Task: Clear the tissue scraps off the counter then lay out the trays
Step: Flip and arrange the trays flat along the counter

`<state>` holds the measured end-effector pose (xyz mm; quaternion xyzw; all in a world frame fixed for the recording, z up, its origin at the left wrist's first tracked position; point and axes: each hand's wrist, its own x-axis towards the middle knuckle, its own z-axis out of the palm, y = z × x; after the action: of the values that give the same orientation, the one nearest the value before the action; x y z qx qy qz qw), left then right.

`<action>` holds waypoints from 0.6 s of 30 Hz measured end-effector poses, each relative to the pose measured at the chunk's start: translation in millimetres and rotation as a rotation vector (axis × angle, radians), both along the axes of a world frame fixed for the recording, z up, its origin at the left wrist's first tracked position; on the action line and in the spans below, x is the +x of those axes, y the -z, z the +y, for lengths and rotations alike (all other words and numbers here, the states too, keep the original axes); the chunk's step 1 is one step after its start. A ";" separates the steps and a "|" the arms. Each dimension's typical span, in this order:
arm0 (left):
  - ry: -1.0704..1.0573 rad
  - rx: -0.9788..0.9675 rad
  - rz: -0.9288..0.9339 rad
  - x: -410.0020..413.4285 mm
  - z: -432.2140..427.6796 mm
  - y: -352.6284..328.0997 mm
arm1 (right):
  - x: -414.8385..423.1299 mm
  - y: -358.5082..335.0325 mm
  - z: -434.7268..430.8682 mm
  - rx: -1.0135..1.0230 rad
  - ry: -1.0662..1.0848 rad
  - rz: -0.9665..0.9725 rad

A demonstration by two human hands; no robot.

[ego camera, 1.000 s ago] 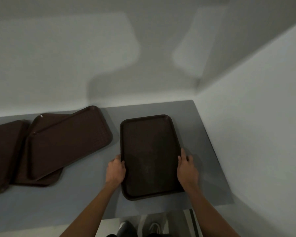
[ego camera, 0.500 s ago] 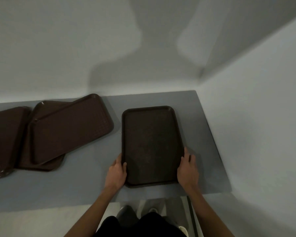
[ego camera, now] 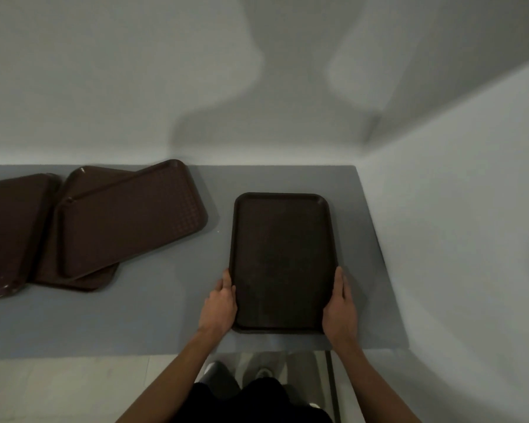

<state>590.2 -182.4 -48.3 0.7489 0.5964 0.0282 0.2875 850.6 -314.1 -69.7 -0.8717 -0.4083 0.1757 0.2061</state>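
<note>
A: The tray (ego camera: 283, 264) had slid further onto the counter (ego camera: 165, 315) and straightened, its near edge by the front lip.

B: And the hands?

A: The left hand (ego camera: 220, 303) and right hand (ego camera: 340, 306) clasped its long sides, fingers curled on the rims.

B: Progress?

A: No tissue scraps showed; one tray placed, the overlapping trays (ego camera: 116, 221) at left still heaped, waiting to be spread
</note>
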 end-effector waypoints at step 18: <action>0.075 -0.039 -0.067 -41.8 20.9 -14.6 | -8.3 -6.7 23.8 0.035 0.054 -0.152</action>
<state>548.4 -161.4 -33.8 0.7636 0.5585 0.0311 0.3226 842.3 -290.3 -63.1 -0.8895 -0.4022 0.0964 0.1944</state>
